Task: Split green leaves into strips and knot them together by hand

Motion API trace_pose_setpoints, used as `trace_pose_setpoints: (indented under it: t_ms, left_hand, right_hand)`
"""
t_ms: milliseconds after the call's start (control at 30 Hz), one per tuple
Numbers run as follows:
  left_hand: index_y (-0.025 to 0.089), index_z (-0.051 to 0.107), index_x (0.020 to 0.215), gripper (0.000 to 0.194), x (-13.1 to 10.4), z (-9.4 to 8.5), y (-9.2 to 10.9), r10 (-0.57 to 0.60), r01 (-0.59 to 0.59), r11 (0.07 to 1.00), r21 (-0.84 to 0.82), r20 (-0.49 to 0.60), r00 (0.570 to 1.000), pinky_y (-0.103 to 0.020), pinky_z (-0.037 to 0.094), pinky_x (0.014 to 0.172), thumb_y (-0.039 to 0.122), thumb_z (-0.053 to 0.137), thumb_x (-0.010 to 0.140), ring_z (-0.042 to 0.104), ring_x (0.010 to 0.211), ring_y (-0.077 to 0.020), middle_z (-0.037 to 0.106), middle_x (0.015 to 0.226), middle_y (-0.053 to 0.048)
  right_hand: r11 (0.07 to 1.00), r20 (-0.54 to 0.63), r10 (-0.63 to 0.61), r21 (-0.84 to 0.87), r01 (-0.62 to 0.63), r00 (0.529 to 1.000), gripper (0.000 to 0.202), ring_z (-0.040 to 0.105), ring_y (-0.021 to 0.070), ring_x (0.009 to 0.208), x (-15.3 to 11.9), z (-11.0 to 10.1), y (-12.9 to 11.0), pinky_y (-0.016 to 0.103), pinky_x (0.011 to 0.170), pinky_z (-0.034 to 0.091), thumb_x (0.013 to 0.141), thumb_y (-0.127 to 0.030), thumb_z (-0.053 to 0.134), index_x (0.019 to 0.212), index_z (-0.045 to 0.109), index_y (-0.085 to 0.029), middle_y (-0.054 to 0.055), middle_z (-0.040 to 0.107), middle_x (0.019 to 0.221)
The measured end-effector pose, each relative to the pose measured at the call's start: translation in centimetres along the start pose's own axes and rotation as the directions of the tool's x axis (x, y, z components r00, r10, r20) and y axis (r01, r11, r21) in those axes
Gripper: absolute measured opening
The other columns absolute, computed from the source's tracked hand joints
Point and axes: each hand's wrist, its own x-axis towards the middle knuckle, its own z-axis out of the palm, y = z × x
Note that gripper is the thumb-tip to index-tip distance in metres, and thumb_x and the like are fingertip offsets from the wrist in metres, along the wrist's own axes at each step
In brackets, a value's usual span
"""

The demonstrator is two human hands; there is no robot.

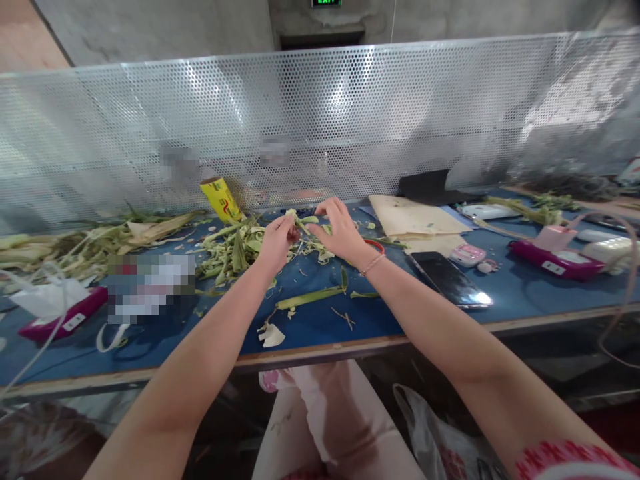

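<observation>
My left hand (pixel 279 241) is pinched on a small green plant piece (pixel 304 221), which pokes out past the fingertips. My right hand (pixel 340 230) hovers just to the right with its thumb and fingers apart, close to the tip of that piece; I cannot tell if it touches it. Beneath and left of the hands lies a heap of pale green plant scraps (pixel 230 252). Nearer me on the blue tabletop (pixel 315 330) are a long green stalk (pixel 310 297) and a pale dry leaf (pixel 271 335).
A yellow tube (pixel 221 199) stands tilted before the perforated metal screen (pixel 320 120). Long stalks (pixel 150 233) pile up at left, near a purple device (pixel 65 317). Brown paper (pixel 415 217), a black phone (pixel 450 280), a pink case (pixel 468 255) and another purple device (pixel 557 261) lie right.
</observation>
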Motion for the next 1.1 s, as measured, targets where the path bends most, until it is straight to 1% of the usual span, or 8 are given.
trace_pose_setpoints:
  t_ms: [100,200,367,467,567,767,967,1100]
  left_hand:
    - [0.016,0.044,0.054,0.026,0.1,-0.1,-0.3,-0.017,0.019,0.999,0.039,-0.05,0.999,-0.02,0.037,0.051,0.028,0.053,0.076,0.042,0.047,-0.0058,0.044,0.051,0.003]
    - [0.016,0.048,0.059,0.021,-0.2,0.1,-0.5,-0.027,0.03,0.997,0.073,-0.051,0.998,-0.019,0.035,0.048,0.027,0.054,0.075,0.043,0.047,-0.0056,0.047,0.055,0.003]
    - [0.015,0.05,0.063,0.018,-0.1,0.1,-1.2,-0.006,-0.001,0.989,0.15,0.044,0.999,-0.02,0.035,0.049,0.028,0.053,0.076,0.043,0.049,-0.0062,0.048,0.059,0.002]
    - [0.016,0.048,0.063,0.022,0.4,-0.3,-1.6,0.047,-0.048,0.987,0.151,0.007,0.999,-0.021,0.037,0.051,0.031,0.049,0.079,0.043,0.051,-0.0071,0.046,0.058,0.002]
    - [0.017,0.04,0.057,0.029,0.6,-0.5,-1.7,0.133,-0.128,0.976,0.176,-0.016,0.991,-0.021,0.033,0.049,0.033,0.048,0.08,0.036,0.048,-0.0069,0.035,0.052,0.004]
    - [0.018,0.039,0.059,0.029,0.1,-0.4,-1.5,0.288,-0.248,0.885,0.394,-0.044,0.957,-0.021,0.028,0.05,0.033,0.051,0.079,0.035,0.051,-0.0076,0.036,0.054,0.004]
    - [0.019,0.04,0.062,0.025,-0.1,-0.3,-1.4,0.268,-0.24,0.934,0.265,-0.073,0.961,-0.02,0.028,0.048,0.033,0.053,0.079,0.036,0.048,-0.007,0.035,0.054,0.005]
    - [0.019,0.037,0.06,0.028,-0.1,0.0,-0.9,0.201,-0.193,0.97,0.148,-0.035,0.979,-0.019,0.021,0.041,0.031,0.055,0.078,0.027,0.039,-0.0047,0.026,0.047,0.008]
  right_hand:
    - [0.993,0.028,-0.056,-0.104,0.059,0.998,0.018,0.044,0.0178,0.083,0.0,0.1,-0.1,0.035,0.083,0.035,0.081,-0.035,0.048,0.075,0.045,-0.018,0.005,0.048,0.08]
    - [0.991,0.106,-0.03,-0.127,0.043,0.994,0.018,0.044,0.0165,0.077,0.0,0.5,0.1,0.031,0.077,0.036,0.082,-0.034,0.047,0.075,0.047,-0.018,0.005,0.049,0.076]
    - [0.995,0.157,0.023,-0.101,-0.007,0.987,0.012,0.045,0.0145,0.07,0.0,1.0,0.4,0.027,0.068,0.035,0.082,-0.022,0.043,0.072,0.047,-0.017,0.004,0.05,0.072]
    - [0.999,0.157,0.019,-0.048,-0.011,0.987,0.014,0.044,0.0123,0.064,-0.1,1.2,0.2,0.024,0.063,0.033,0.082,-0.019,0.041,0.069,0.047,-0.017,0.001,0.049,0.067]
    - [0.998,0.181,0.052,-0.034,-0.046,0.982,0.017,0.042,0.0108,0.059,-0.3,1.5,-0.2,0.023,0.059,0.03,0.082,-0.019,0.042,0.065,0.046,-0.017,0.0,0.046,0.061]
    - [0.996,0.249,0.089,-0.011,-0.089,0.964,0.018,0.043,0.0101,0.059,-0.4,1.9,-0.9,0.022,0.058,0.028,0.082,-0.018,0.039,0.065,0.045,-0.018,-0.001,0.046,0.061]
    - [0.99,0.279,0.133,0.005,-0.14,0.951,0.016,0.041,0.0105,0.06,-0.1,1.6,-1.4,0.022,0.058,0.028,0.082,-0.02,0.037,0.066,0.042,-0.018,-0.001,0.044,0.062]
    - [0.982,0.305,0.16,0.047,-0.183,0.939,0.015,0.04,0.0105,0.061,0.1,1.3,-1.5,0.022,0.059,0.028,0.081,-0.02,0.038,0.067,0.041,-0.019,-0.002,0.042,0.062]
